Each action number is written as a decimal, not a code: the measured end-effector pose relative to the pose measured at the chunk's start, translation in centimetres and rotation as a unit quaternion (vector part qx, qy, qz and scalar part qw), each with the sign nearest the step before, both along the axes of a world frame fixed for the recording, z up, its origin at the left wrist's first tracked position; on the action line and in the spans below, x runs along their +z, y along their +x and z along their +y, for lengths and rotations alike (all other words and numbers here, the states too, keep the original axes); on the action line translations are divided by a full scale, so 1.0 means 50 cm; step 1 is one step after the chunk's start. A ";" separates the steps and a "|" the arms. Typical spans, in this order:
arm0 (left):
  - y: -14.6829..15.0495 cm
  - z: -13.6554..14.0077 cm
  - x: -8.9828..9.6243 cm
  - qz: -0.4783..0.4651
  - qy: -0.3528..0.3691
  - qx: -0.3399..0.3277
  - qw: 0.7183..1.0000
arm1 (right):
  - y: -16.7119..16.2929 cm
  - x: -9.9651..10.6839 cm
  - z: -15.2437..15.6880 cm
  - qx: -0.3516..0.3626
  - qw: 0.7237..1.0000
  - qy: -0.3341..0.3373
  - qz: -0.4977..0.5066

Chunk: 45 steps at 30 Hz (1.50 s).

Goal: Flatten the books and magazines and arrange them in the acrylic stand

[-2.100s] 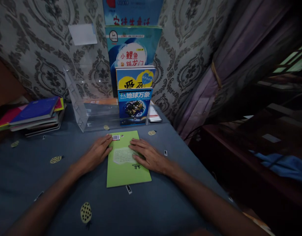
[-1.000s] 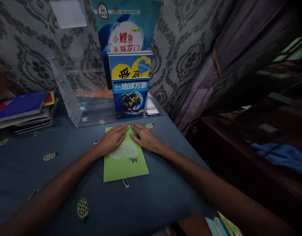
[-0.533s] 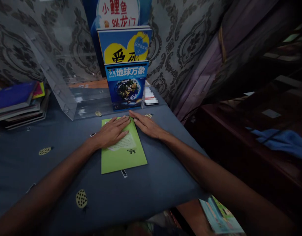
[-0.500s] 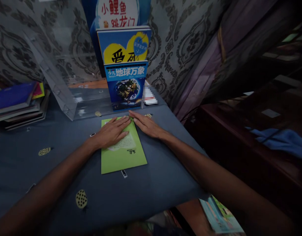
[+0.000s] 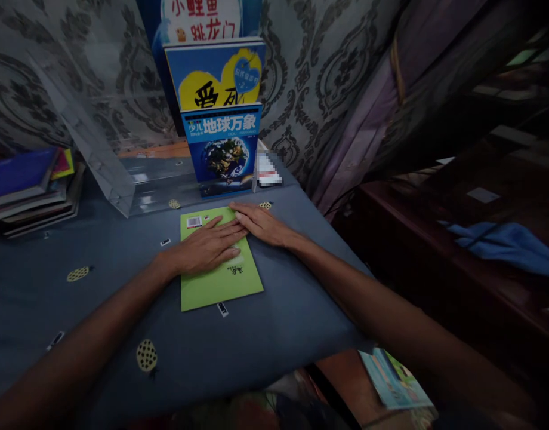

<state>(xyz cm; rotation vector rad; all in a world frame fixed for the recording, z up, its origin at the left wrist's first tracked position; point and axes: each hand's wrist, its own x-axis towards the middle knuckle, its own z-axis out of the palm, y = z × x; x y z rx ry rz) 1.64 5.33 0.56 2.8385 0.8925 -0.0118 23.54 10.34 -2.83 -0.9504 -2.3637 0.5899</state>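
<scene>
A thin, green, rectangular paper book (image 5: 218, 291) is partly covered by the left hand (image 5: 205, 248), fingers slightly spread. At its far right corner the right hand (image 5: 268, 226) is laid, fingers together. By too hard a forward push, the upright, blue, Earth-pictured book (image 5: 225, 158) beyond the fingertips could be knocked.
</scene>
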 end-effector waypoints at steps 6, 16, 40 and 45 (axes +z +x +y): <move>0.011 -0.034 0.008 -0.001 -0.021 -0.032 0.999 | 0.000 0.001 -0.001 0.005 1.000 0.007 -0.005; 0.006 -0.048 0.009 -0.012 -0.035 -0.020 0.999 | 0.001 0.003 -0.011 0.002 1.000 0.015 -0.022; -0.139 -0.106 0.007 0.003 -0.003 0.082 0.997 | -0.014 0.008 -0.025 -0.020 0.994 0.049 -0.101; -0.124 -0.149 0.019 0.010 0.004 0.044 0.999 | -0.016 0.008 -0.026 -0.020 0.992 0.054 -0.115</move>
